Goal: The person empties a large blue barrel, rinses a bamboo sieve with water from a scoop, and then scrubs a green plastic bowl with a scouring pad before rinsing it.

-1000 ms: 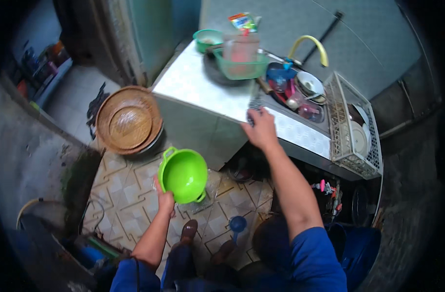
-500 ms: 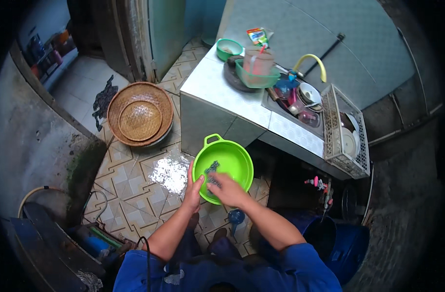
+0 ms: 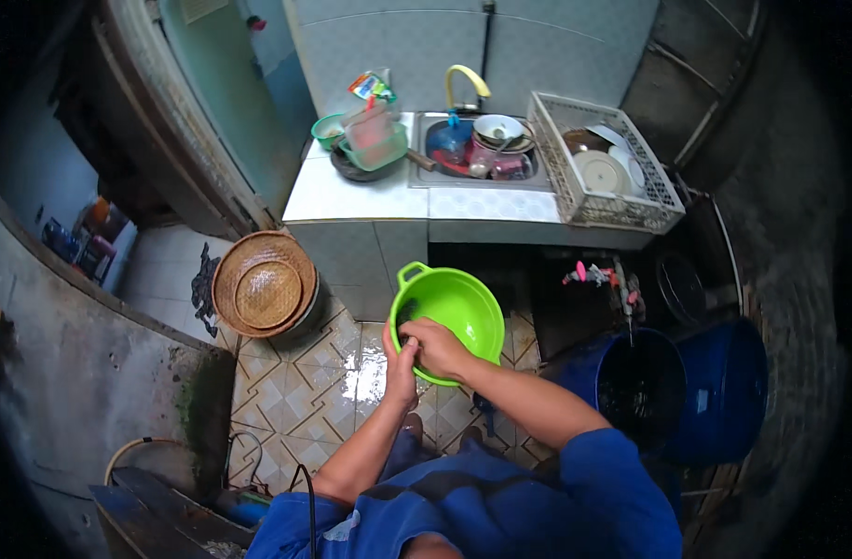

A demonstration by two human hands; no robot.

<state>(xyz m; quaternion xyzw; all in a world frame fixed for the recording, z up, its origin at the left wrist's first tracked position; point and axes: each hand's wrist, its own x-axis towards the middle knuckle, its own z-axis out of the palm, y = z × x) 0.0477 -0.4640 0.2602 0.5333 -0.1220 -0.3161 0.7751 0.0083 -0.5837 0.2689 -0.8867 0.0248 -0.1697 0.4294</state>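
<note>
My left hand [image 3: 401, 371] grips the left rim of a bright green plastic basin [image 3: 470, 306], which has a loop handle at its far left. The basin is tilted and held above the tiled floor. Inside it, my right hand [image 3: 437, 347] is curled against the near left wall, close to my left thumb. A dark grey, rough-looking material [image 3: 407, 310] shows on the wall just beyond my right fingers; its kind is unclear. My right fingertips are hidden, and so is whatever they hold.
Round woven trays [image 3: 269, 291] rest on a pot at the left. Ahead, a sink [image 3: 420, 179] full of dishes sits in a white counter [image 3: 351, 200], beside a plastic crate [image 3: 575, 212] of plates. Taps [image 3: 621, 279] stand over a blue water barrel [image 3: 601, 347] at the right.
My view has swung to the right. My right hand has gone from blurred motion over the grey material to a curled position at the left wall, covering part of it.
</note>
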